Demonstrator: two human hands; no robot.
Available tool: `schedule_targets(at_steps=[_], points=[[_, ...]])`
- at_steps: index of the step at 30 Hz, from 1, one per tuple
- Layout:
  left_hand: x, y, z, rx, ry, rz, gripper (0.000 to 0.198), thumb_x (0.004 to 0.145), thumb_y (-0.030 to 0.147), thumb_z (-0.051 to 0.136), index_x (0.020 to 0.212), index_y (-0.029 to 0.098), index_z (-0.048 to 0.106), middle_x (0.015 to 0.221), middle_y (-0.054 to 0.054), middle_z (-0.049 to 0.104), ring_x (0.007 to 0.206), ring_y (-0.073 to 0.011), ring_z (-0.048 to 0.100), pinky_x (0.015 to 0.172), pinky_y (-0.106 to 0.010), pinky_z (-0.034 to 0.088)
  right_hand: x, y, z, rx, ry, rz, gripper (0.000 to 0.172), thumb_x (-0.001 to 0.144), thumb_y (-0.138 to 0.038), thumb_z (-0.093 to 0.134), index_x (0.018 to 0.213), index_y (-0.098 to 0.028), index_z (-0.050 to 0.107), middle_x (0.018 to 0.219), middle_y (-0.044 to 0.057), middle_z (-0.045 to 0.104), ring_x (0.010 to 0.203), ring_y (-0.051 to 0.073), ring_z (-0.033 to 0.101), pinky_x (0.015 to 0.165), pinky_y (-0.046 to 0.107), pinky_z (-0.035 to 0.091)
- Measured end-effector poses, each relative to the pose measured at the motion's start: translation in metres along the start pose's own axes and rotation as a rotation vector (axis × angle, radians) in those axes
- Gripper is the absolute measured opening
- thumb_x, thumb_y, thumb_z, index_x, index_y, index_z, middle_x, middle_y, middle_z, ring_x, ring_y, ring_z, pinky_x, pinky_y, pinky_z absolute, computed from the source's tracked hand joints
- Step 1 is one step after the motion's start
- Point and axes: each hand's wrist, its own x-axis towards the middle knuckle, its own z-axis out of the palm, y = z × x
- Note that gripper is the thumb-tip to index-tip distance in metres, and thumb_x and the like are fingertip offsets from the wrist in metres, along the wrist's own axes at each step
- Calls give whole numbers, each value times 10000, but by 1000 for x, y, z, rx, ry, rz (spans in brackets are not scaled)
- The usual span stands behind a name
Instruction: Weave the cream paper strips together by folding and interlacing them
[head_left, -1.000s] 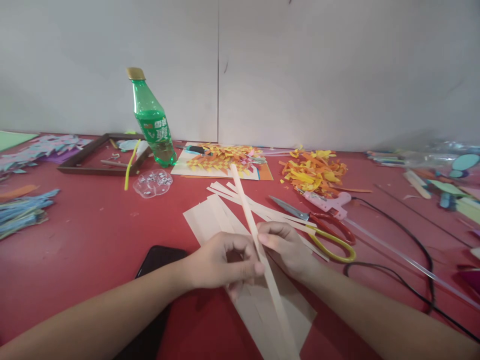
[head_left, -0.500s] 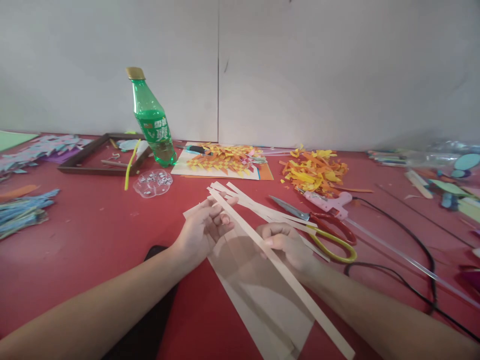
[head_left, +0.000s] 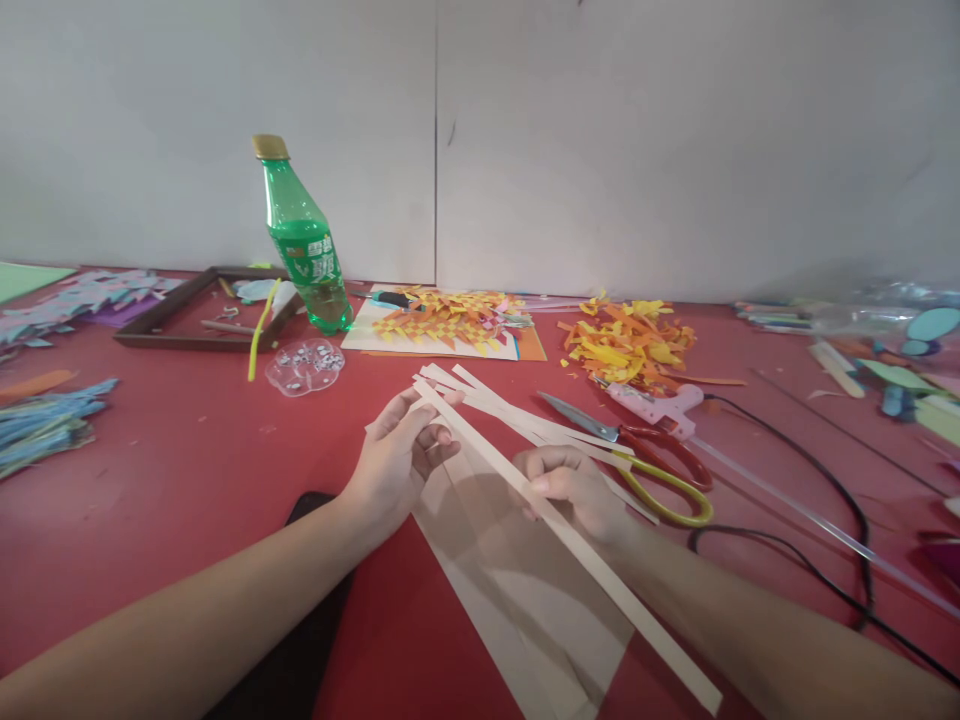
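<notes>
A long cream paper strip (head_left: 600,570) slants from upper left to lower right between my hands. My left hand (head_left: 397,455) holds its far end, thumb and fingers closed around the paper. Farther down, my right hand (head_left: 570,490) pinches the same strip between thumb and fingers. Beneath it lies a cream paper sheet (head_left: 480,600), partly covered by my hands and their shadow. Several cut strips (head_left: 517,415) lie loosely beyond my right hand. Just right of them rest scissors (head_left: 667,490) with one red and one yellow handle, blades pointing left.
A green bottle (head_left: 307,245) leans beside a brown frame (head_left: 187,342). A clear tray (head_left: 304,368) sits nearby. Orange and yellow paper scraps (head_left: 630,340) are piled behind a pink glue gun (head_left: 660,405), whose black cord (head_left: 840,490) curves right. A black phone-like object (head_left: 292,620) lies under my left forearm.
My left hand has shifted slightly left, its fingers curled a little more. The strip's near end has swung slightly to the right. My right hand has barely moved.
</notes>
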Motion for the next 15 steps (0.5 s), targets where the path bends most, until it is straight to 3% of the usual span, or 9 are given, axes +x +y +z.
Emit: schedule_targets(at_steps=[7,15], points=[[-1,0,0,43,-75,-38,238,738,190,727,939,212,601,870,46,667,526,-31,529,520,-166,511,-2,5,1,-34,-58,-58,244,734,-280,596,529,-175,514,526,-6,488,517,125,424,510,261,296],[-10,-1,-2,155,-329,-198,164,754,217,725,813,185,576,864,-22,717,651,-118,645,603,-212,466,-2,7,3,73,-163,68,378,784,-515,675,863,-145,681,657,36,650,589,147,585,580,282,458]])
